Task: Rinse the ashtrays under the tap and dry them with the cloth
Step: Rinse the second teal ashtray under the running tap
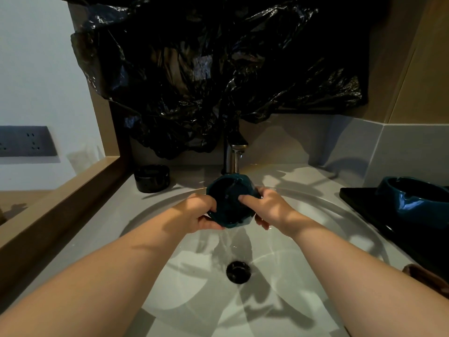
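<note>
Over the white basin (315, 215), both hands, left hand (198, 214) and right hand (268, 206), grasp a teal ashtray (228, 200) under the running tap (232, 156); rinsing seems underway, and next comes reaching for the brown cloth (427, 276) near right.

A single head-worn wide-angle camera looks forward and steeply down from above the near edge of the washbasin (194, 295). It is close enough that both bare forearms (116, 276) run in from the lower corners. The left hand (196, 212) and right hand (271, 210), holding the teal ashtray (227, 203), sit at mid-frame. The tap (232, 156) at the basin's far edge is just above them and the drain (238, 272) below. The lens bows straight lines outward. The view reaches the black plastic sheet (218, 69) on the back wall and the socket plate (24, 141) on the left wall.
</note>
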The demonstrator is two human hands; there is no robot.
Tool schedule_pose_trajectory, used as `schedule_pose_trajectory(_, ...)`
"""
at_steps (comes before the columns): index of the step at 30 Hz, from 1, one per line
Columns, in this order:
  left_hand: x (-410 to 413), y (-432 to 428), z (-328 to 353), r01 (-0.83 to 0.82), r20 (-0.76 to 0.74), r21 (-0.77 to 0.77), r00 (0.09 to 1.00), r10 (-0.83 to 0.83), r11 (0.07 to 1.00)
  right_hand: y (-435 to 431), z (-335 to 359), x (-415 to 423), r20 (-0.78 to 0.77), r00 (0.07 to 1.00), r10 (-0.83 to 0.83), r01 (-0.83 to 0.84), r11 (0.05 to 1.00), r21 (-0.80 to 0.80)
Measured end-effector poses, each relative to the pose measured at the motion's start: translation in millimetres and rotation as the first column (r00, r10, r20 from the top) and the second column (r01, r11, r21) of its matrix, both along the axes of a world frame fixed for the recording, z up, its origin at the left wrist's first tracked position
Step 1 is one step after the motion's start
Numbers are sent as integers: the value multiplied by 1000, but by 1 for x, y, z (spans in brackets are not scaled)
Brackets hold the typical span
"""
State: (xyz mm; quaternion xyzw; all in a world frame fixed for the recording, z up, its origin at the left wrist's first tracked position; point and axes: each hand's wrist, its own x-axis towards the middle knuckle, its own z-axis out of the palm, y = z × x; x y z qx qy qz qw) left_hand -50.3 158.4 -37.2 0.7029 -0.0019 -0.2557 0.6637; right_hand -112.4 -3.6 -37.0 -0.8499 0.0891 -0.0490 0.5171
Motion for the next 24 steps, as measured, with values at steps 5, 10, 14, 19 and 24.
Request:
schedule_pose_trajectory(5, -6, -4, 6, 61, 25, -14, 998, -61, 998, -2, 2, 0, -171, 978, -116, 159, 952, 263)
schedule_pose_trajectory(10, -13, -8, 7, 198, 38, 52, 979, -200, 979, -15, 10, -7, -350, 928, -127, 256, 900, 353)
schedule_pose_trajectory(14, -14, -11, 6, 252, -79, 25, 965, -249, 967, -18, 22, -7, -360, 909, -208, 298, 930, 216)
schedule_pose_trajectory(19, -16, -14, 1, 274, -133, 109, 957, -259, 955, -9, 30, -3, -155, 943, -295, 294, 955, -29)
schedule_pose_trajectory(24, -3, -13, -2, 38, 17, -8, 999, -38, 999, 0, 22, -2, -4, 990, -142, 141, 985, -100)
